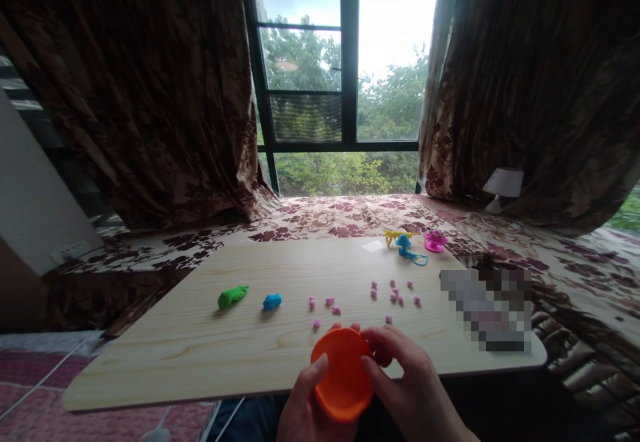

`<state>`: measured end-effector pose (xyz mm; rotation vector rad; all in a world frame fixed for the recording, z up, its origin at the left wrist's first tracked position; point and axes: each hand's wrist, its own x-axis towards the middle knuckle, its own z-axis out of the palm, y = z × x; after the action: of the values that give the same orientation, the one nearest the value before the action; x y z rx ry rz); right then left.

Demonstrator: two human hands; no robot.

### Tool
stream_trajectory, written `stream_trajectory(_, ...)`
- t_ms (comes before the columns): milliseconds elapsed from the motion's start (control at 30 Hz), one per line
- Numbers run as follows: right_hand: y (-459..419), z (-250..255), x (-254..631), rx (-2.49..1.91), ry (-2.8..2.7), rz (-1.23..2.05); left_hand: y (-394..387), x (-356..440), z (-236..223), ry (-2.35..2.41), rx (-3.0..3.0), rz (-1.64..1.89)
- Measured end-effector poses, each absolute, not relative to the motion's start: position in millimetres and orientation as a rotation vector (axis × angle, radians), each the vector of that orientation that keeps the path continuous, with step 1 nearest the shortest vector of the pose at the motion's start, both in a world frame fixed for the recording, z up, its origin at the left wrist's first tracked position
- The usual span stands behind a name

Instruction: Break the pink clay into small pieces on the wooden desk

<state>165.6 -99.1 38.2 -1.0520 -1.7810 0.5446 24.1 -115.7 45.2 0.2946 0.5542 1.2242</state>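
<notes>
An orange bowl-shaped piece [344, 375], which looks like modelling clay, is held up over the table's near edge with its hollow side facing me. My left hand [305, 402] supports it from below and the left, thumb on the rim. The right hand [400, 369] pinches its right rim between thumb and fingers. Beyond the bowl lie several small pink clay bits [336, 310], with more pink bits [395, 293] to the right. Left of them are a blue clay lump [273, 302] and a green clay roll [233, 297].
On the wooden table's [175, 349] far right stand a blue mushroom shape [403, 243], a yellow piece [395, 236] and a pink piece with dots [435, 241]. A blurred-out object [487, 312] lies at the right edge. Behind are a lamp [503, 185], curtains and a window.
</notes>
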Motion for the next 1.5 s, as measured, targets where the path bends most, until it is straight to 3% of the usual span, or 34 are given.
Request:
stream_trajectory(200,-91,51,170,-1.008,-1.854,0.539,-112,23,37,0.933,0.768,1.301)
stream_trajectory(800,-96,68,175,-0.849,-2.111,0.549,-112,17,37,1.016,1.348,1.037)
stream_trajectory(1500,-91,58,177,-0.900,-2.009,0.508,-114,16,43,0.934,1.078,1.106)
